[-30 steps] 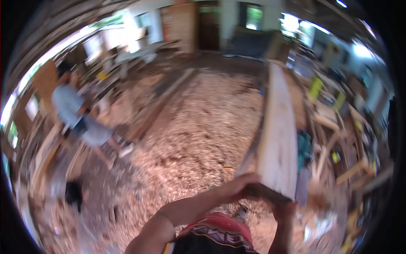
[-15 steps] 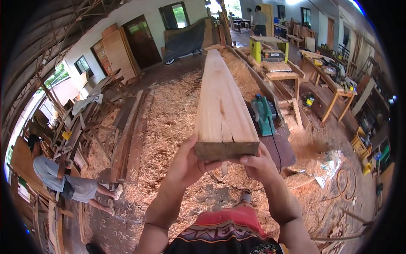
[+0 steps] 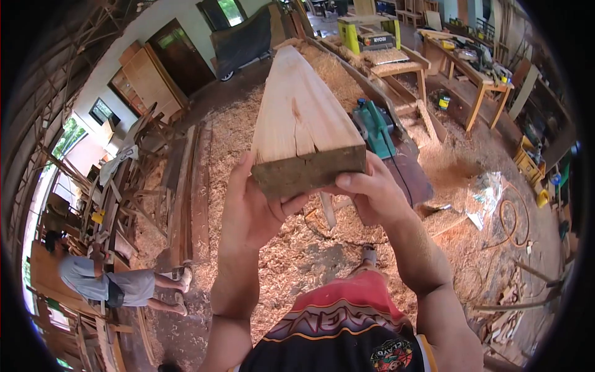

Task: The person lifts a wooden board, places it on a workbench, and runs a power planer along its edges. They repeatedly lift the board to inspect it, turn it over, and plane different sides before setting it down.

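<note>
A long, thick wooden plank (image 3: 304,115) stretches away from me, its near end raised and its pale top face showing a dark knot and cracks. The end grain facing me is darker and rough. My left hand (image 3: 251,201) grips the near left corner, with fingers curled underneath. On the right corner, my right hand (image 3: 372,189) is closed round the edge, its thumb against the end face. To the right of the plank a green electric hand planer (image 3: 376,129) rests on a dark board, its cord hanging down.
Wood shavings (image 3: 232,161) cover much of the floor. A green thickness planer (image 3: 370,38) stands on a wooden stand beyond. Tools crowd a workbench (image 3: 468,62) at right. Another person (image 3: 114,279) stands at the left beside stacked timber. A hose (image 3: 514,217) lies coiled at right.
The plank's near end has risen and shifted left in view, showing more of its end face. Both hands moved with it, still gripping. The view has tilted downward.
</note>
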`<state>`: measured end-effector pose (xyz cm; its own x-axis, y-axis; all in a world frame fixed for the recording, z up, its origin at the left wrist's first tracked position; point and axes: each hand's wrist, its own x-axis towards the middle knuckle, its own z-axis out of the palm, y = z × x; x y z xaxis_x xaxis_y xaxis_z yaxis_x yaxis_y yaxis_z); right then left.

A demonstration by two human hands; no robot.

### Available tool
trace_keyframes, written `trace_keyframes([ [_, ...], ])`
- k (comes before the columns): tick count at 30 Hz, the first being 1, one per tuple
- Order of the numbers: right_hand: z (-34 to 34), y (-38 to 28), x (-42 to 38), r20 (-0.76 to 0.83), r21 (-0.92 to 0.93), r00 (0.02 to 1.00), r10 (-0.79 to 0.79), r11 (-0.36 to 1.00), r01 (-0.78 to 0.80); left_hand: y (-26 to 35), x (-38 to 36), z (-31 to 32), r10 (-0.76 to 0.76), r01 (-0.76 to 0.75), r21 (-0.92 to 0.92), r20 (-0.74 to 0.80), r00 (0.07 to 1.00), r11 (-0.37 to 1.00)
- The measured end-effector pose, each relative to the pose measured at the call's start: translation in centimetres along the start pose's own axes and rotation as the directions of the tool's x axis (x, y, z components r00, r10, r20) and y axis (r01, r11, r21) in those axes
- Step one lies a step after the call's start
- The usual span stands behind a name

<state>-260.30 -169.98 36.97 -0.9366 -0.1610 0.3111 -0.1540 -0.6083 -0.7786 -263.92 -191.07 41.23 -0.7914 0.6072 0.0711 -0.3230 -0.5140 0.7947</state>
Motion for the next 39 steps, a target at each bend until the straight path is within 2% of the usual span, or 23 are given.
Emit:
trace_keyframes([
  [1, 0.0, -0.1, 0.0, 0.008, -0.014, 1.0, -0.018, 1.0, 0.018, 0.0, 0.2, -0.5, -0.003, 0.005, -0.037, 0.062, 0.998, 0.999],
  [4, 0.1, -0.8, -0.1, 0.008, -0.012, 0.999, -0.036, 0.999, 0.036, -0.1, 0.2, 0.6, -0.003, 0.003, -0.038, -0.002, 1.0, 0.999],
  [13, -0.7, -1.0, -0.1, -0.003, -0.038, 0.999, -0.035, 0.999, 0.035, -0.4, 0.8, 0.0, -0.018, 0.018, -0.014, 0.047, 0.999, 1.0],
  [16, -1.0, -1.1, -0.1, -0.004, -0.031, 1.0, -0.022, 0.999, 0.021, -0.7, 0.9, 0.5, 0.0, 0.0, -0.024, 0.026, 1.0, 1.0],
  [19, -2.7, -0.3, -0.3, 0.042, -0.102, 0.999, 0.022, 0.995, -0.018, -1.3, 1.1, -0.4, -0.054, 0.053, -0.075, -0.007, 0.999, 0.996],
  [22, -5.3, 1.3, -1.7, 0.0, 0.239, 0.982, 0.188, 0.954, -0.182, -4.7, 1.4, -2.1, -0.106, 0.112, 0.043, -0.118, 0.987, 0.993],
  [23, -6.2, 2.3, -2.2, -0.002, 0.328, 0.976, 0.217, 0.923, -0.204, -6.7, 1.5, -3.2, -0.201, 0.219, 0.067, -0.205, 0.958, 0.973],
  [24, -6.9, 4.1, -2.8, -0.3, 0.271, 0.899, 0.32, 0.932, -0.241, -9.1, 1.8, -4.7, -0.283, 0.318, 0.079, -0.292, 0.913, 0.945],
  [25, -8.5, 5.3, -3.5, -0.242, 0.205, 0.899, 0.365, 0.925, -0.321, -11.8, 2.1, -6.7, -0.361, 0.396, 0.078, -0.276, 0.891, 0.915],
  [26, -10.9, 7.6, -4.4, -0.359, 0.148, 0.847, 0.393, 0.92, -0.364, -14.5, 2.3, -8.8, -0.438, 0.471, 0.08, -0.259, 0.861, 0.878],
  [28, -15.0, 11.4, -5.6, -0.417, 0.148, 0.8, 0.431, 0.901, -0.408, -18.7, 3.4, -11.9, -0.541, 0.572, 0.016, -0.303, 0.784, 0.82],
  [29, -15.9, 12.0, -5.8, -0.445, 0.153, 0.772, 0.453, 0.888, -0.433, -21.6, 4.2, -13.9, -0.369, 0.479, 0.213, -0.406, 0.836, 0.852],
  [30, -16.4, 12.0, -5.6, -0.448, 0.073, 0.794, 0.41, 0.902, -0.425, -24.7, 5.1, -15.9, -0.174, 0.389, 0.405, -0.474, 0.863, 0.827],
  [31, -17.6, 12.3, -5.6, -0.494, -0.115, 0.79, 0.362, 0.874, -0.472, -26.6, 6.5, -16.8, 0.031, 0.315, 0.583, -0.506, 0.862, 0.749],
  [32, -19.2, 13.1, -5.4, -0.53, -0.29, 0.791, 0.306, 0.811, -0.508, -26.9, 8.3, -16.6, 0.051, 0.271, 0.588, -0.471, 0.881, 0.762],
  [34, -19.9, 12.6, -4.3, -0.599, -0.676, 0.788, 0.145, 0.437, -0.594, -27.3, 12.5, -16.1, 0.091, 0.181, 0.6, -0.395, 0.914, 0.779],
  [35, -19.2, 12.1, -3.1, -0.623, -0.734, 0.765, 0.16, 0.216, -0.643, -29.2, 15.0, -17.5, 0.054, 0.242, 0.601, -0.431, 0.901, 0.762],
  [36, -19.0, 12.2, -2.4, -0.649, -0.755, 0.743, 0.164, -0.017, -0.656, -31.2, 18.1, -18.8, -0.011, 0.37, 0.602, -0.514, 0.858, 0.708],
  [38, -19.8, 13.3, -1.6, -0.671, -0.735, 0.7, 0.244, -0.091, -0.672, -28.9, 21.8, -13.7, 0.181, 0.329, 0.73, -0.524, 0.833, 0.6],
  [39, -20.9, 14.3, -2.3, -0.622, -0.779, 0.757, 0.2, -0.057, -0.625, -29.1, 23.4, -13.9, 0.21, 0.382, 0.773, -0.541, 0.815, 0.506],
])
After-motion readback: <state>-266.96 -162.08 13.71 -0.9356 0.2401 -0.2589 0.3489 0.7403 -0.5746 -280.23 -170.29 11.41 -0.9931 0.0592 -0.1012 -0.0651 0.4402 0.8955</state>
